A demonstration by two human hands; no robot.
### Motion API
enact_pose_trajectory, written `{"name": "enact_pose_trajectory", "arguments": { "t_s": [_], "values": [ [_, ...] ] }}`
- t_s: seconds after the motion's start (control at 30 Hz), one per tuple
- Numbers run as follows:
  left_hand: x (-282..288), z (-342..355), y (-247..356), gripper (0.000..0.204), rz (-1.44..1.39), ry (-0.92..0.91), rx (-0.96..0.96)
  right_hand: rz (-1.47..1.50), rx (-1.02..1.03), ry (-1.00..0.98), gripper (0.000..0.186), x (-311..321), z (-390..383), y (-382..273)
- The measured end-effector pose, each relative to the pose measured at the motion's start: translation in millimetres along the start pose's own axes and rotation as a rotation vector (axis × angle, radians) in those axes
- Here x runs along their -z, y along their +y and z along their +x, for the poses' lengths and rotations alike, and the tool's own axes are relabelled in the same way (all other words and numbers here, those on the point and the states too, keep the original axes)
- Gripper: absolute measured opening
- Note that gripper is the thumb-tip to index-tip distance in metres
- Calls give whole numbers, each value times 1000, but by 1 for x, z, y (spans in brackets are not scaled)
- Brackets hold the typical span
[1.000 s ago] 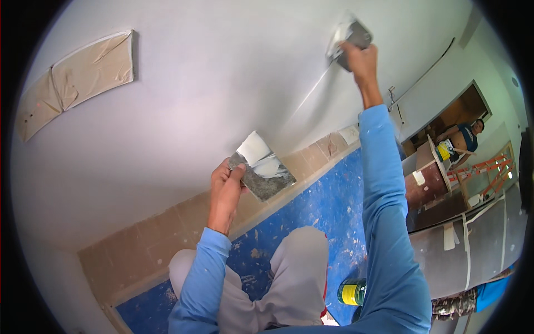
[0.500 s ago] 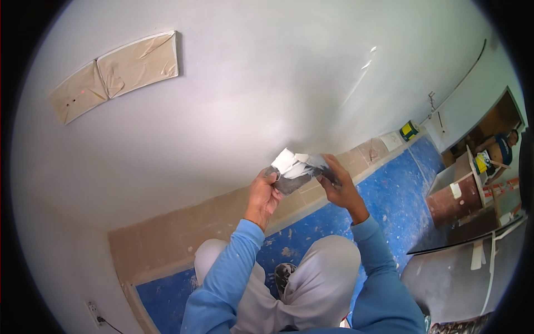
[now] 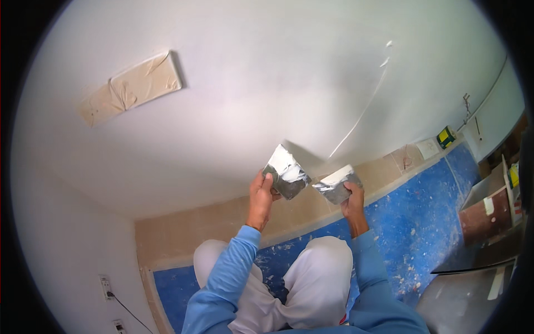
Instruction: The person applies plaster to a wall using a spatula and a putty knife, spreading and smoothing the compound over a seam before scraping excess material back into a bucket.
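My left hand point(image 3: 262, 195) is closed on a flat grey putty knife point(image 3: 292, 188), whose far edge carries a thick load of white filler point(image 3: 285, 163). In my right hand point(image 3: 353, 203) is a second putty knife point(image 3: 336, 193), with white filler smeared along its upper edge. A small gap separates the two blades, both held in front of the white wall point(image 3: 233, 122). To the right of them, a thin raised line of white filler point(image 3: 361, 116) runs up the wall to small dabs at its top. How the fingers sit behind each blade is hidden.
Wrinkled tan covering wraps a wall-mounted box point(image 3: 147, 80) at upper left. A blue, white-spattered floor covering point(image 3: 406, 239) borders tan strips point(image 3: 189, 228) along the wall. A dark yellow-labelled can point(image 3: 446, 137) stands far right, near boards point(image 3: 486, 220). A cord leaves an outlet point(image 3: 105, 287) at lower left.
The two putty knives, together half a second ago, are now apart, the right one moved rightward and lower. The view has shifted, and the person at the far right is no longer seen.
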State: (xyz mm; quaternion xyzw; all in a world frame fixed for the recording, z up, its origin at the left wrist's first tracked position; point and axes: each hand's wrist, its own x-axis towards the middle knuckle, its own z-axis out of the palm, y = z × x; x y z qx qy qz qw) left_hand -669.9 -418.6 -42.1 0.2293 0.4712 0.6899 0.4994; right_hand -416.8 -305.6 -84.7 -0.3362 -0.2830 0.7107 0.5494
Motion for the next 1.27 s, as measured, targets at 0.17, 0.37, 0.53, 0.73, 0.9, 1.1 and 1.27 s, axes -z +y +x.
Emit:
{"name": "enact_pose_trajectory", "arguments": {
  "t_s": [0.17, 0.37, 0.53, 0.73, 0.9, 1.1, 1.27],
  "values": [
    [6, -19, -21, 41, 662, -152, -497, 145, -237, -114, 36, -23, -27, 56],
    [24, -22, 11, 64, 1461, -605, -415, 371, -249, -283, 42, -8, -16, 82],
    [100, -19, 10, 48, 1933, -786, 231, 495, -322, -386, 42, 20, 14, 101],
    [237, -51, 105, 40, 2160, -169, 729, 396, -508, 101, 42, 97, 66, 191],
    [295, -79, 142, 30, 2198, -73, 615, 441, -486, 247, 38, 131, 97, 190],
    [323, -107, 145, 19, 1921, 18, 376, 363, -437, 279, 26, 118, 123, 203],
    [281, -74, 144, 23, 1895, 13, 342, 399, -372, 328, 36, 170, 190, 247]
  ]
}}
